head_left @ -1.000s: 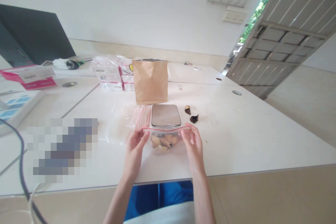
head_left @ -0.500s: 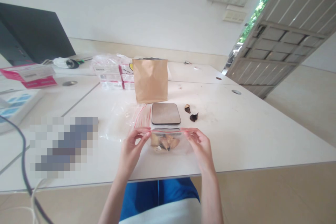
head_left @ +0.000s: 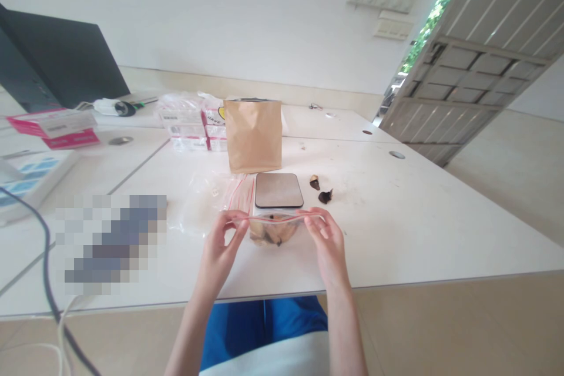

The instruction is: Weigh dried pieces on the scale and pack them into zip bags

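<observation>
White table (head_left: 396,235), joined sections, one round cable grommet (head_left: 396,154). On it: one flat square kitchen scale (head_left: 279,190) with a metal-toned top; one upright kraft paper bag (head_left: 252,136) behind the scale; two dark shell pieces (head_left: 320,190) just right of the scale; one flat clear zip bag (head_left: 207,205), red-edged, left of the scale; stacked plastic-wrapped boxes (head_left: 185,129).

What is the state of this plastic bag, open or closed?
Almost shut, sealing unclear: the zip bag has its red-lined mouth pulled narrow between the left hand and right hand.
</observation>
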Demonstrator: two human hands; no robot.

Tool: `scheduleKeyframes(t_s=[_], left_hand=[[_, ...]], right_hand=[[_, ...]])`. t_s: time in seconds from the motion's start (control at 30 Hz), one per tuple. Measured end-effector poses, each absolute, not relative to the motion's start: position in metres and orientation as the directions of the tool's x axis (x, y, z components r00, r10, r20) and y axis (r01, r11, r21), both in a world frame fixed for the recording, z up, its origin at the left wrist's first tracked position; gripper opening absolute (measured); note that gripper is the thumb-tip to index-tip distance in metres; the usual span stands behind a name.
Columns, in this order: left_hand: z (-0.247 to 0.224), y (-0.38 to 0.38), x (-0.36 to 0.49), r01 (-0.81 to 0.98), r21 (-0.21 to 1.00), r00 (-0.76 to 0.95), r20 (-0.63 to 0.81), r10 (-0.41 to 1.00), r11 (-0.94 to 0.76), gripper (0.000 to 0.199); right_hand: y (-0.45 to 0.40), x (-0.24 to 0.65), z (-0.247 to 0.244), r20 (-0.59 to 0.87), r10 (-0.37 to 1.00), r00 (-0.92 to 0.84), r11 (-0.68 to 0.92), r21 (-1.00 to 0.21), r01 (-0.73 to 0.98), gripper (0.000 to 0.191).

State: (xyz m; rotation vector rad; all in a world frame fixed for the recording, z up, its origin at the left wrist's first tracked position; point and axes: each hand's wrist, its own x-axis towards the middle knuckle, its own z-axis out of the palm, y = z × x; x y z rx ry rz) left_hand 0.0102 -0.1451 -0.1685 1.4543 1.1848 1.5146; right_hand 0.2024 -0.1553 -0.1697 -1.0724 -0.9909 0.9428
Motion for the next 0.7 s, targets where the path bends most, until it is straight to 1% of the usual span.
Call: scheduleKeyframes(t_s=[0.07,0.1,0.2,0.27,0.37,0.47,0.7], left_hand=[[-0.1705,-0.1456,0.0110,0.021,0.952,-0.085,0.306,0.948,-0.306,0.019],[-0.1714,-0.1460,0.0112,-0.006,0.957,-0.076,0.290,0.954,-0.291,0.020],[-0.1737,-0.1464,0.0107,-0.066,0.967,-0.081,0.240,0.967,-0.245,0.026],[-0.1745,-0.1459,0.0097,-0.082,0.973,-0.103,0.205,0.973,-0.214,0.027],[-0.1745,-0.1448,0.0082,-0.067,0.980,-0.112,0.179,0.978,-0.187,0.025],[-0.1745,-0.1444,0.0080,-0.070,0.979,-0.098,0.183,0.978,-0.190,0.024],[-0.1787,-0.1464,0.0114,-0.205,0.959,-0.143,0.170,0.975,-0.197,0.019]], right_hand=[[-0.1547,0.2000,-0.1704,0.163,0.956,0.243,0.209,-0.962,-0.175,0.039],[-0.1546,0.1994,-0.1707,0.165,0.960,0.225,0.205,-0.963,-0.173,0.039],[-0.1548,0.1996,-0.1710,0.179,0.966,0.186,0.196,-0.977,-0.081,0.026],[-0.1552,0.2005,-0.1710,0.185,0.967,0.177,0.190,-0.982,-0.014,0.025],[-0.1555,0.2008,-0.1709,0.190,0.961,0.202,0.192,-0.981,0.010,0.028],[-0.1554,0.1994,-0.1705,0.213,0.948,0.238,0.216,-0.976,0.012,0.027],[-0.1550,0.1990,-0.1708,0.274,0.910,0.313,0.278,-0.960,0.032,0.022]])
